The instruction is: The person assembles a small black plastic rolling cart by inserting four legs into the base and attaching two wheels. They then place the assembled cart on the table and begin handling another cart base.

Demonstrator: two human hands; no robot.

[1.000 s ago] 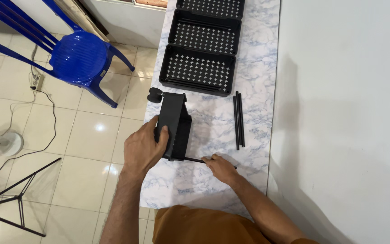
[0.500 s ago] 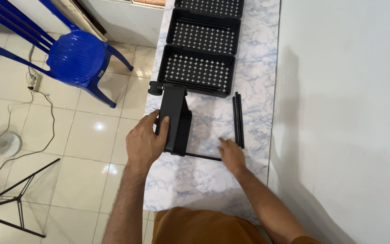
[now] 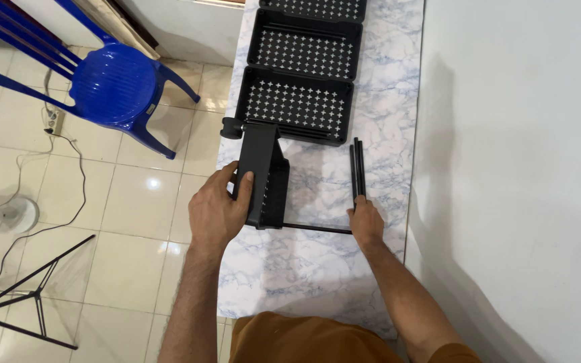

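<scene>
marble counter [image 3: 384, 81], left hand [image 3: 216, 212] still gripping black tray [image 3: 263, 175], right hand [image 3: 366, 220] now closing on black rods [image 3: 357, 168]

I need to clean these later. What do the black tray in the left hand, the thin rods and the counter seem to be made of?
Tray: probably matte black plastic, moulded walls, dull sheen. Rods: black, slim and straight, perhaps coated metal; hard to tell. Counter: white, blue-veined marble or a marble-look surface, smooth and faintly glossy.

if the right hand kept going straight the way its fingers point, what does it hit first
The right hand points up the marble counter. Its fingertips already seem to touch the near ends of the loose black rods, so those come first; contact depth is unclear.
</scene>
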